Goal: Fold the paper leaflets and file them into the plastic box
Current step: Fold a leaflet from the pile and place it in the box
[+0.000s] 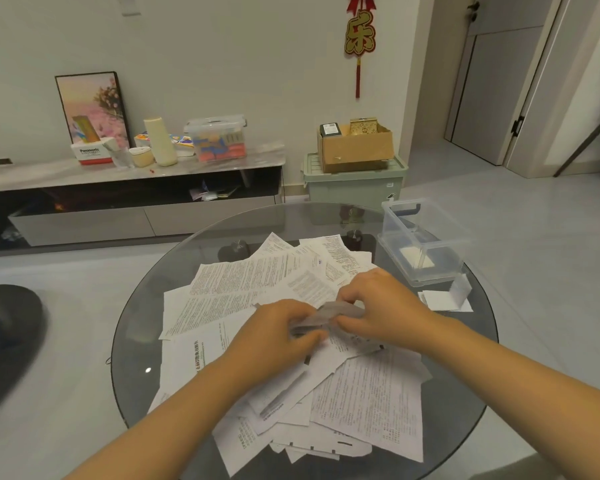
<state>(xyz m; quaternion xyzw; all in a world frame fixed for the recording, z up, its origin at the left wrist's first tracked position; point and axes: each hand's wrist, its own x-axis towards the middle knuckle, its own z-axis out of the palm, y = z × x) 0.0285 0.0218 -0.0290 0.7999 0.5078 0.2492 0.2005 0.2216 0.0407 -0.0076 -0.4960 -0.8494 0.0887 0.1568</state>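
Two hands (274,336) (378,306) pinching one folded leaflet (326,315), one plastic box (425,244) nearby

Both hands (326,323) pinch leaflet (329,315) over pile (368,400).

A loose pile of white printed paper leaflets (368,396) is lying spread and overlapping across the middle of the round glass table (136,341), most sheets flat and unfolded. One small, crumpled-looking leaflet (329,315) is being held just above the pile. A clear, lidless rectangular plastic box (423,240) is sitting upright at the table's far right edge, with a small folded white paper (417,262) lying inside. Two more folded white papers (445,299) are resting just in front of the box.
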